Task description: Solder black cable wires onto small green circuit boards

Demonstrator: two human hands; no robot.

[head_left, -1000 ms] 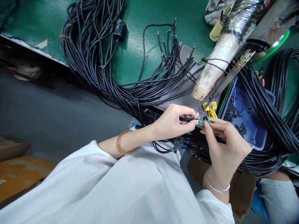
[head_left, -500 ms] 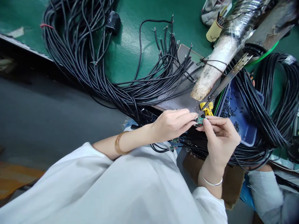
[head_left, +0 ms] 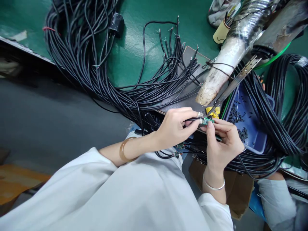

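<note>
My right hand [head_left: 222, 138] pinches a small green circuit board [head_left: 205, 121] between thumb and fingers. Facing it from the left, my left hand [head_left: 176, 123] has its fingers closed on a thin black cable [head_left: 191, 119], whose end meets the board's left edge. Just above the board is the tip of a soldering iron [head_left: 231, 85], which slants down from the upper right. Whether the tip touches the board I cannot tell. Behind my fingers lies a yellow piece [head_left: 213, 112], partly covered by the iron. More cables with boards [head_left: 176, 154] hang below my hands.
A large bundle of black cables [head_left: 96, 73] lies across the green table [head_left: 134, 41], stripped ends on a brown board [head_left: 190, 54]. A whitish duct [head_left: 216, 75] reaches in overhead. At right are a blue tray [head_left: 257, 138] of small black parts, coiled cables [head_left: 284, 128] and another person's sleeve [head_left: 276, 199].
My left fingers have shifted and now show the black cable between them, against the board. My right hand has moved slightly left, and the board sits closer under the iron's tip.
</note>
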